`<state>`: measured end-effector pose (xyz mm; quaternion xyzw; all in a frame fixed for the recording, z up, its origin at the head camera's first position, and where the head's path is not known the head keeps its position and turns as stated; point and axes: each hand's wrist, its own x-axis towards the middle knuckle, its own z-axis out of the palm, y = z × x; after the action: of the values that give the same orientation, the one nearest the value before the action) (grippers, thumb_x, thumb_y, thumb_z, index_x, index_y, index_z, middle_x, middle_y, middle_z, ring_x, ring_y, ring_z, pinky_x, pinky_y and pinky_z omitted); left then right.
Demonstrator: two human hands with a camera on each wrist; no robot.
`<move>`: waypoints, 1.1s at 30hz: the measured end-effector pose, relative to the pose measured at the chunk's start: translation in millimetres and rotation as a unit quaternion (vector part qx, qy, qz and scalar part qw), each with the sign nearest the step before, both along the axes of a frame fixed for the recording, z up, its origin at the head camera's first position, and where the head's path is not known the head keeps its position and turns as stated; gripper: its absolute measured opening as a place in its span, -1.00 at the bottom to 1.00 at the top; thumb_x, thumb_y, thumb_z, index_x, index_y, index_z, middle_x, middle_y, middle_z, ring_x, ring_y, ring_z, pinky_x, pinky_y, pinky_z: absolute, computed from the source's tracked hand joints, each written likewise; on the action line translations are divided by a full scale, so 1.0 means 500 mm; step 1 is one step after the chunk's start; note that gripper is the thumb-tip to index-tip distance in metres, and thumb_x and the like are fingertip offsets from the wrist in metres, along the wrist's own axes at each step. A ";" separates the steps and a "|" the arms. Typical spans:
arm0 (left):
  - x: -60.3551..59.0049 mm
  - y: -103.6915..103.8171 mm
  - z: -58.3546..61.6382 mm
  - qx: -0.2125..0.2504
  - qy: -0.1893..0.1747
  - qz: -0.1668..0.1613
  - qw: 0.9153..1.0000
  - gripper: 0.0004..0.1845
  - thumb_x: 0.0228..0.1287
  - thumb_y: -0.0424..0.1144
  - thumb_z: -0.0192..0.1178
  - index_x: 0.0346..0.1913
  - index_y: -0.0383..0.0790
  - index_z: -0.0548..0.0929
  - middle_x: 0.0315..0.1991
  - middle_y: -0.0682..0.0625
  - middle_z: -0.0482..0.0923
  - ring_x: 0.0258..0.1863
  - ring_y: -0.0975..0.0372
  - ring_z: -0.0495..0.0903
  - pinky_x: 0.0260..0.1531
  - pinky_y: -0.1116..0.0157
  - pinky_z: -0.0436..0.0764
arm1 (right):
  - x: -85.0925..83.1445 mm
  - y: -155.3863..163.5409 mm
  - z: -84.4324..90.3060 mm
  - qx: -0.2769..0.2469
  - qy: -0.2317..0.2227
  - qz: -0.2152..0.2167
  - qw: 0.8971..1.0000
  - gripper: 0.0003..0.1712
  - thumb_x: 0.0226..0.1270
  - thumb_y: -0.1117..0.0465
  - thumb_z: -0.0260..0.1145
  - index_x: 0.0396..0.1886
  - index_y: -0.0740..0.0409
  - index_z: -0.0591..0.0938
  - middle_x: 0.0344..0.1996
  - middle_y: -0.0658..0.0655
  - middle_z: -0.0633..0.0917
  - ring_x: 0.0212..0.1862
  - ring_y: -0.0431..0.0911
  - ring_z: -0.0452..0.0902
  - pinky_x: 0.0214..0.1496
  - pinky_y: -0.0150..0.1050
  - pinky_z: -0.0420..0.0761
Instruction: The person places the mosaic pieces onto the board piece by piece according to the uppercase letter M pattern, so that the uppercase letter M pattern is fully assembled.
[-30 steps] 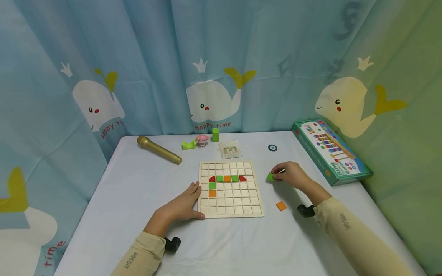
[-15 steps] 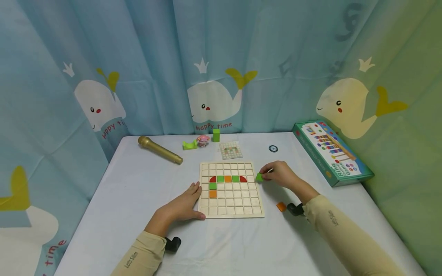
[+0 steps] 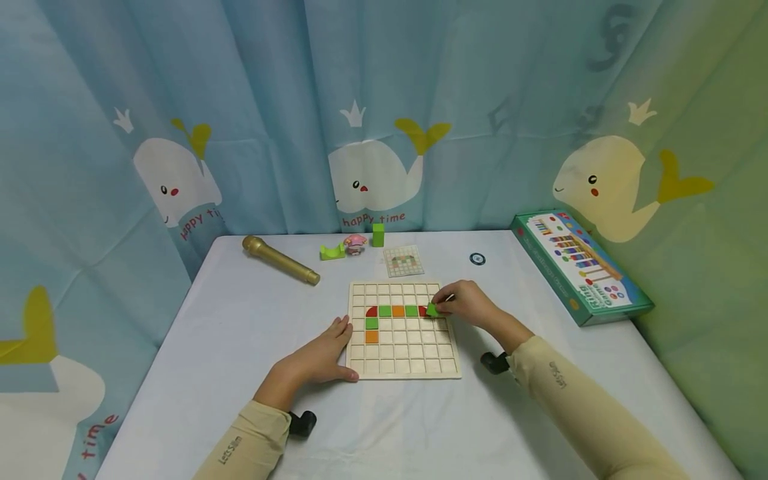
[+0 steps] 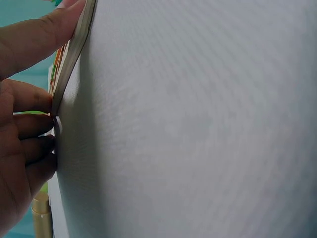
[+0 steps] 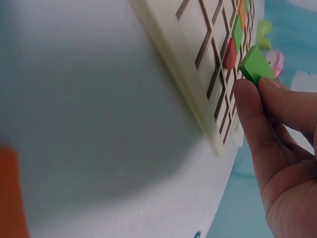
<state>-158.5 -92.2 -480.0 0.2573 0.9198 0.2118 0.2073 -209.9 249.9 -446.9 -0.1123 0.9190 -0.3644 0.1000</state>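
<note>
My right hand [image 3: 467,304] pinches a green square tile [image 5: 255,64] between thumb and fingertip, over the right side of a pale wooden grid board [image 3: 396,367]. In the head view the tile overlaps the right red quarter-round piece [image 3: 423,311]. Set in the grid are a row of red, green and orange pieces, with a green tile [image 3: 372,323] and an orange tile [image 3: 372,337] below its left end. My left hand [image 3: 318,353] rests at the board's left edge, fingers extended; the left wrist view shows its thumb [image 4: 44,37] against the board's side.
Behind the board lies a pattern card [image 3: 403,261]. A gold microphone [image 3: 281,260], a green curved block [image 3: 332,252], a pink figurine [image 3: 355,244] and a green block [image 3: 378,235] stand farther back. At right are a round disc [image 3: 477,259] and a game box [image 3: 585,267].
My right hand has carried the green tile leftward from the tablecloth beside the board to above the grid. Its arm now hides the loose orange tile in the head view. The left hand stays put.
</note>
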 end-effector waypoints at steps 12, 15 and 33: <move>-0.003 0.000 -0.006 -0.006 0.004 -0.001 1.000 0.16 0.07 0.12 0.50 0.56 -0.40 0.11 0.61 -0.18 -0.12 0.59 -0.01 -0.16 0.48 0.06 0.08 | -0.007 -0.054 -0.015 0.021 0.004 0.031 0.999 -0.89 0.29 0.33 0.45 -0.21 0.16 0.81 -0.21 0.04 0.77 -0.12 -0.09 0.65 -0.06 -0.15 0.66; -0.004 0.000 -0.006 -0.009 0.006 -0.004 1.000 0.16 0.08 0.13 0.49 0.56 -0.41 0.10 0.61 -0.19 -0.12 0.59 -0.02 -0.16 0.48 0.06 0.08 | -0.010 -0.066 -0.019 0.024 0.007 0.044 0.999 -0.90 0.30 0.32 0.44 -0.23 0.12 0.82 -0.20 0.02 0.77 -0.05 -0.04 0.64 0.01 -0.11 0.64; -0.003 -0.002 -0.003 -0.006 0.012 -0.010 1.000 0.16 0.07 0.14 0.49 0.55 -0.43 0.12 0.61 -0.20 -0.11 0.59 -0.03 -0.14 0.48 0.05 0.09 | -0.015 -0.124 -0.032 0.055 0.021 0.088 0.994 -0.95 0.30 0.28 0.45 -0.29 0.07 0.82 -0.27 -0.07 0.77 -0.08 -0.08 0.65 0.03 -0.09 0.62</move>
<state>-160.0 -93.0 -481.4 0.2675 0.9209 0.2010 0.1999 -217.1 187.8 -462.6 -0.1947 0.9261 -0.3007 0.1182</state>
